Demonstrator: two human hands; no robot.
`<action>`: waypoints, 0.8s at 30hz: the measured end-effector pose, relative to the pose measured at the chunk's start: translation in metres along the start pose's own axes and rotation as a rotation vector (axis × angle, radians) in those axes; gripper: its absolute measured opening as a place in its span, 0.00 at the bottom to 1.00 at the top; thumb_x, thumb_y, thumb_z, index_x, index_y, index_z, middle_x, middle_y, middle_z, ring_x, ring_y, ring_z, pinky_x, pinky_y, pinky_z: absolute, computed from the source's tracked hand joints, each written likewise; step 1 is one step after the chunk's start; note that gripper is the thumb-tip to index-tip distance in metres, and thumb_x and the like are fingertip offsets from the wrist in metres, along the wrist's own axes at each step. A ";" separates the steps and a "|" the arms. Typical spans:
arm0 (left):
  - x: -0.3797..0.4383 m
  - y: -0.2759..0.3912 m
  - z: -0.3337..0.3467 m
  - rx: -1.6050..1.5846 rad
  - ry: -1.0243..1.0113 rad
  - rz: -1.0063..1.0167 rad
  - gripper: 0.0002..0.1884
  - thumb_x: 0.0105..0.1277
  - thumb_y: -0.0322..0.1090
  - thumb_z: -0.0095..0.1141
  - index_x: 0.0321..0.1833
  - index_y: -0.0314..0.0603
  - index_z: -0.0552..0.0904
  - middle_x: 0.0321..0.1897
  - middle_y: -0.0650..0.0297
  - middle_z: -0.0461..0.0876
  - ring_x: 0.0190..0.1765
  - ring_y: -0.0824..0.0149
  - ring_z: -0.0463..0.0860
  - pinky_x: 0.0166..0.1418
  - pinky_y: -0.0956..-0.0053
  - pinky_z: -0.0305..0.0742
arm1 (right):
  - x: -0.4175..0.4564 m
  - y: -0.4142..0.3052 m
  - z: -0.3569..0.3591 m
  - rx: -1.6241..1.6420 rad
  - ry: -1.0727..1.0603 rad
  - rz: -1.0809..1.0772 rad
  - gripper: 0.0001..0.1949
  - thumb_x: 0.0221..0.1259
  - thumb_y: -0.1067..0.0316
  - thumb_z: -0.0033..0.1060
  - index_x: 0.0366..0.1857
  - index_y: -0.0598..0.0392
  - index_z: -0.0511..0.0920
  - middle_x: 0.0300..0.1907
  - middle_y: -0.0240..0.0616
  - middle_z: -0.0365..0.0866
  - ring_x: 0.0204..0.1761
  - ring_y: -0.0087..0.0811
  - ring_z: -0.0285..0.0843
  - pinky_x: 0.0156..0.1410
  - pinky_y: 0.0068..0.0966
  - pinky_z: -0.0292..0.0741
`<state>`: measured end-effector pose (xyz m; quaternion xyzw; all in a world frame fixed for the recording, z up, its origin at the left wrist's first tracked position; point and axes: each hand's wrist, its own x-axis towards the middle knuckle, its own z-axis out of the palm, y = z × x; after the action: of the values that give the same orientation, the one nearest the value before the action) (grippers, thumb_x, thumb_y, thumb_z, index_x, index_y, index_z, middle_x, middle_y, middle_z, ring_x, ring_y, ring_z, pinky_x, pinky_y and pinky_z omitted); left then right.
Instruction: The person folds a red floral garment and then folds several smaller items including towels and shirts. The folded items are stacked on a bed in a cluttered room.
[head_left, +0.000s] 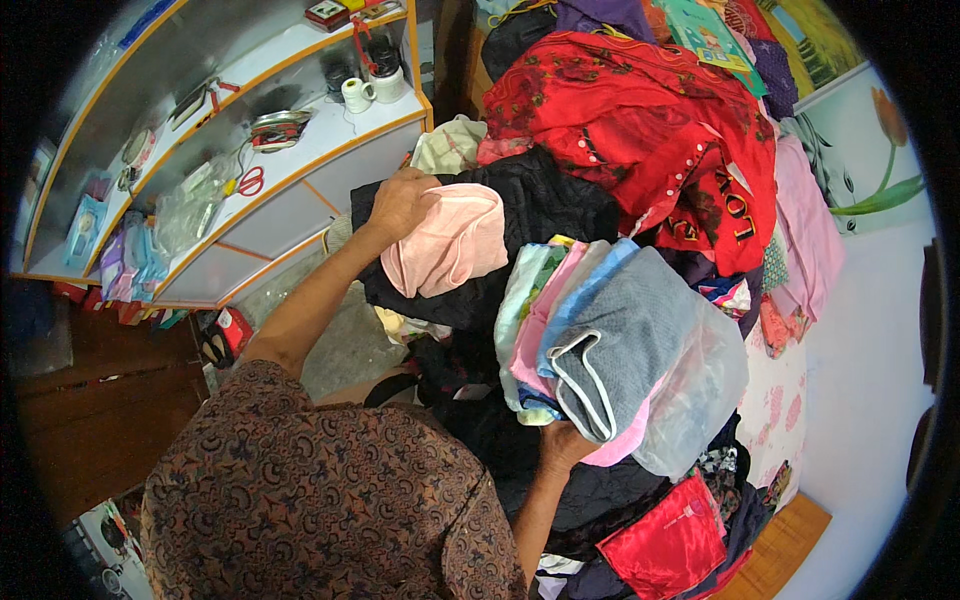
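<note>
My left hand (405, 202) grips the upper left edge of a folded peach-pink cloth (457, 240), with black fabric (547, 191) lying beneath it. My right hand (566, 444) has hold of the near end of a stack of folded cloths, its fingers hidden under them. On top of that stack is a grey cloth with white piping (630, 315). Blue, pink and pale green folded cloths (525, 322) show along its left side. A clear plastic bag (697, 382) lies against the stack's right side.
Beyond the stack rises a heap of red printed fabric (622, 112). At the left, a shelf unit (330, 142) holds thread spools (358, 96), red-handled scissors (250, 181) and plastic packets. A red satin pouch (667, 536) lies at the lower right, near a wall.
</note>
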<state>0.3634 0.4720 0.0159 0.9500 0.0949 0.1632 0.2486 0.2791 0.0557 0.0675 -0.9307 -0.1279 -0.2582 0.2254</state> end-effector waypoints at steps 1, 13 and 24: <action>0.000 0.004 -0.003 0.076 -0.002 0.015 0.16 0.63 0.44 0.59 0.49 0.45 0.85 0.48 0.53 0.83 0.52 0.50 0.81 0.57 0.56 0.74 | -0.001 0.002 0.002 0.004 0.011 0.003 0.16 0.44 0.69 0.71 0.42 0.55 0.85 0.42 0.48 0.87 0.45 0.55 0.84 0.52 0.45 0.78; -0.007 0.080 0.010 0.279 -0.047 0.069 0.48 0.45 0.57 0.74 0.73 0.64 0.68 0.43 0.57 0.82 0.50 0.52 0.79 0.49 0.49 0.69 | 0.001 0.000 0.001 0.024 0.026 -0.026 0.15 0.45 0.72 0.68 0.41 0.57 0.84 0.41 0.49 0.86 0.45 0.57 0.83 0.51 0.45 0.78; 0.019 0.081 -0.002 0.202 -0.157 0.132 0.17 0.54 0.45 0.68 0.45 0.52 0.85 0.36 0.56 0.84 0.47 0.55 0.81 0.53 0.52 0.68 | -0.004 0.008 0.007 0.040 0.004 -0.003 0.16 0.44 0.72 0.68 0.42 0.56 0.84 0.40 0.48 0.87 0.43 0.57 0.84 0.50 0.45 0.79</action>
<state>0.3883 0.4088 0.0633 0.9843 0.0285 0.0938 0.1469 0.2808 0.0517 0.0574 -0.9253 -0.1339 -0.2579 0.2437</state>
